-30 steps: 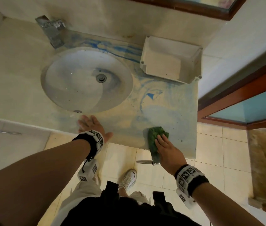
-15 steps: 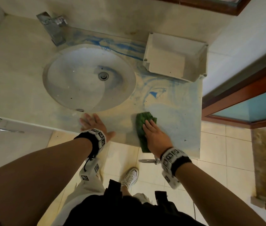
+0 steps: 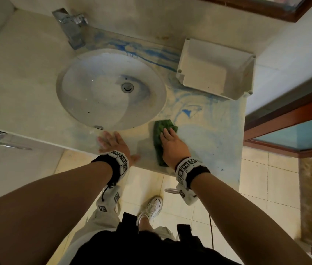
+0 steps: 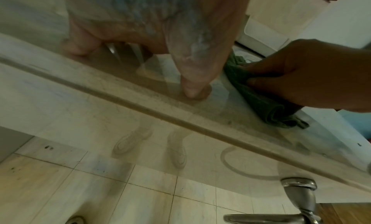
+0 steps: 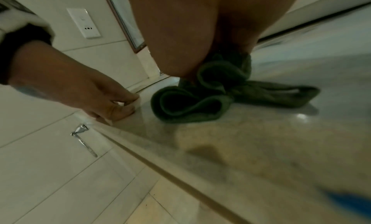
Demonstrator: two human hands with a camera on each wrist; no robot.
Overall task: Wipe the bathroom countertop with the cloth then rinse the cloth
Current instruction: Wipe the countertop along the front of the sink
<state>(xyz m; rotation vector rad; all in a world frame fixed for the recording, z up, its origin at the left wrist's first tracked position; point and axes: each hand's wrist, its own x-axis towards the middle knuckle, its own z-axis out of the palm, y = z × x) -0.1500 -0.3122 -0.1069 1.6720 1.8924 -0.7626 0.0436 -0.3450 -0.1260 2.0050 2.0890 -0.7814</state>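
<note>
Right grip (image 3: 172, 146) presses flat on cloth (image 3: 160, 131), fingers straight; left grip (image 3: 113, 144) released, braced on tabletop (image 3: 218, 140). Cloth's long axis runs front-to-back; blue smears (image 3: 186, 111) lie just beyond it.

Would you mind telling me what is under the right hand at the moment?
A crumpled green cloth lies under the right hand, pressed onto the countertop. Its ends stick out beyond the fingers and the wrist; the middle, and the countertop beneath it, are covered.

Black wristbands (image 3: 111, 165) with white tag-marked blocks, beige trousers (image 3: 101, 217), white sneaker (image 3: 152, 206)
</note>
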